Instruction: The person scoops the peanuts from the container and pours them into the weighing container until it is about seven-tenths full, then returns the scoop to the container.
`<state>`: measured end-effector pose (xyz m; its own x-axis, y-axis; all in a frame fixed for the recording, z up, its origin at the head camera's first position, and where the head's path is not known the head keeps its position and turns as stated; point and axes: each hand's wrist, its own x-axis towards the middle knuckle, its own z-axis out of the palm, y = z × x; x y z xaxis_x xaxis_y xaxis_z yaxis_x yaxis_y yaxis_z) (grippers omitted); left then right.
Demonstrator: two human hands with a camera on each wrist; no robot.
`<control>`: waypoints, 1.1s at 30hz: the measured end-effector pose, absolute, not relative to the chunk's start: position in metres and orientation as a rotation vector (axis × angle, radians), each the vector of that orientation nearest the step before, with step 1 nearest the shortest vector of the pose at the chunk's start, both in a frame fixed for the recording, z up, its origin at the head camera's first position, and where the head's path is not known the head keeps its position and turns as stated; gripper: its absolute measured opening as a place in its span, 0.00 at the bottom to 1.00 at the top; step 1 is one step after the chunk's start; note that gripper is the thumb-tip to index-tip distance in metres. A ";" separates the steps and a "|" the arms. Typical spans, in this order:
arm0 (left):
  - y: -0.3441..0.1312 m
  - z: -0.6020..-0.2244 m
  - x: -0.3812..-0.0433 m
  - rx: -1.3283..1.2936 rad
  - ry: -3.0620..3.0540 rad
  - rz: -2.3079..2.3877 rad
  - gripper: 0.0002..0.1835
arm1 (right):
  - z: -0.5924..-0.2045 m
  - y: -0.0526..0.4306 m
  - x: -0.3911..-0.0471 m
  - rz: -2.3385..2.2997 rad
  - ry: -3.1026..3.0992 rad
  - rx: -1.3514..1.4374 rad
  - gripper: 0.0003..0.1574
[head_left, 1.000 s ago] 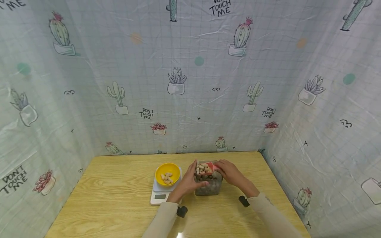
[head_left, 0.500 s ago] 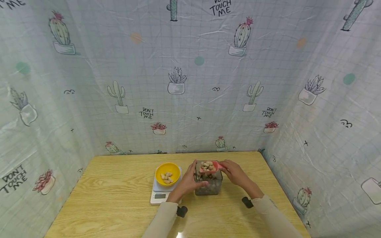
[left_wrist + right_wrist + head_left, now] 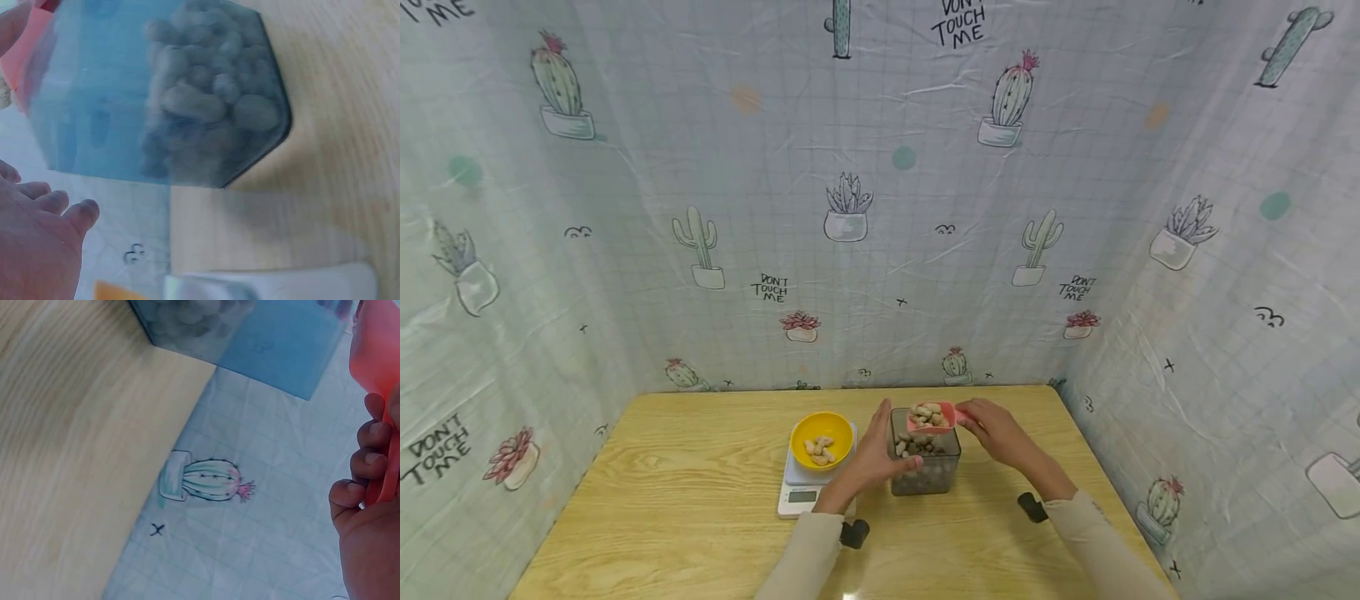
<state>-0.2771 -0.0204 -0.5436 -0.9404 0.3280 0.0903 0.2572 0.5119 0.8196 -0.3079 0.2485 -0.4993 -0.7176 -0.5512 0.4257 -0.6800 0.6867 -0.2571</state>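
My right hand (image 3: 996, 429) grips the handle of a pink-red scoop (image 3: 378, 353), fingers curled round it in the right wrist view. Unshelled peanuts (image 3: 928, 414) fill the scoop, which is held above the opening of a clear grey square container (image 3: 927, 481). More peanuts (image 3: 194, 103) show through the container's wall, low down. My left hand (image 3: 871, 458) is at the container's left side, thumb toward the front and fingers toward the back. In the left wrist view its fingers (image 3: 53, 203) look relaxed and apart from the wall.
Left of the container stands a white kitchen scale (image 3: 795, 502) with a small display, too small to read. A yellow bowl (image 3: 800, 431) sits on it, holding several peanuts (image 3: 822, 451). A cactus-print curtain (image 3: 895, 267) hangs behind the wooden table (image 3: 685, 500).
The scoop of peanuts has risen out of the container and shifted right with my right hand. My left hand stays beside the container; scale and bowl have not moved.
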 end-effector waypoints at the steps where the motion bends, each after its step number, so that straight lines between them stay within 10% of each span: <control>1: -0.022 -0.540 -0.276 0.532 2.680 1.424 0.64 | -0.497 0.249 -0.307 0.576 -2.583 0.981 0.12; 33: -0.126 -0.522 -0.262 0.370 2.896 1.511 0.59 | -0.459 0.187 -0.316 0.660 -2.668 1.078 0.17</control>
